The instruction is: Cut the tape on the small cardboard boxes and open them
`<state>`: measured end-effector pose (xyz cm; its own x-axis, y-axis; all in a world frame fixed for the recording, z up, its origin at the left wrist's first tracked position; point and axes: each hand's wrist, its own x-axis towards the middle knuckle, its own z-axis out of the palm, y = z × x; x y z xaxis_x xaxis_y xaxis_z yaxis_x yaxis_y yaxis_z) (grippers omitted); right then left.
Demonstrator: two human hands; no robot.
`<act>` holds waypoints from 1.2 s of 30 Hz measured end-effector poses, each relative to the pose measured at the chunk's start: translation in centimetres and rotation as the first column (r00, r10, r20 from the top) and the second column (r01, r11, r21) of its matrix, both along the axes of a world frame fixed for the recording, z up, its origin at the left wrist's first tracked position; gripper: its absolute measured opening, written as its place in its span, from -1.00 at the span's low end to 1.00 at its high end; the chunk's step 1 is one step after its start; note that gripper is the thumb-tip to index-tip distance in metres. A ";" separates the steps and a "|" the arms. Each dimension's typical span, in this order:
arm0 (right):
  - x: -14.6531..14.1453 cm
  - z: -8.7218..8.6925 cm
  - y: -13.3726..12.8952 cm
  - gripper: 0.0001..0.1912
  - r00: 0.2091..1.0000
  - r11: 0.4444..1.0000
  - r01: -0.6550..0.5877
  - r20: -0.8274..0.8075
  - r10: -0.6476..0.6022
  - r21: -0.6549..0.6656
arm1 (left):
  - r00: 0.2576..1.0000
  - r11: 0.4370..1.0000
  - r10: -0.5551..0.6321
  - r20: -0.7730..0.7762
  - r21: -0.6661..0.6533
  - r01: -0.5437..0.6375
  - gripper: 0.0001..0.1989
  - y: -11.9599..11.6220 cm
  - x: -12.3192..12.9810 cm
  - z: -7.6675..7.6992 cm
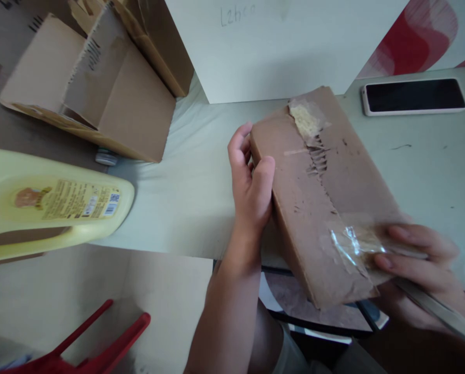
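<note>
A cardboard box (357, 171), right of centre: we seem to be working at its clear tape (351, 244).
Our left hand (251, 189) clasps its side; lower right, our right hand (423, 265) grips a thin grey tool (438, 309), fingertips at the tape. Next, we judge, calls for steady left-hand support.

A phone (414, 96) lies on the table (193, 202) near a white board (283, 57); a yellow bottle (61, 200) and an open carton (133, 101) are at the left.
</note>
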<state>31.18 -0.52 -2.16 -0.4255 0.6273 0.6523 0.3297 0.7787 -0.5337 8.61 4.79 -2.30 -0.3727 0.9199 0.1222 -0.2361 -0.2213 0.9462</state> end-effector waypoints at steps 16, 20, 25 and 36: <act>-0.2 -0.3 -0.1 -0.82 1.000 0.997 0.018 0.005 -0.018 0.077 | 0.996 1.000 -0.030 -0.082 -0.004 0.029 -0.52 0.1 -0.3 -0.5; -0.1 -0.3 -0.2 -0.82 1.000 0.996 0.016 0.024 -0.018 0.088 | 0.994 0.999 -0.041 -0.105 -0.013 0.039 -0.50 0.1 -0.3 -0.4; -0.1 -0.7 -0.4 -0.81 0.998 0.996 0.058 -0.003 -0.058 0.071 | 0.997 0.999 -0.020 -0.068 -0.035 0.018 -0.51 0.0 -0.2 0.0; 0.0 -0.3 0.0 -0.84 0.999 0.997 0.049 0.001 -0.049 0.053 | 1.000 1.000 -0.001 0.000 -0.025 0.001 -0.55 0.0 0.0 0.2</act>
<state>31.14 -0.56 -2.47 -0.3967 0.6120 0.6842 0.3693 0.7888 -0.4914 8.63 4.79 -2.14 -0.3717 0.9230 0.0990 -0.2365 -0.1973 0.9514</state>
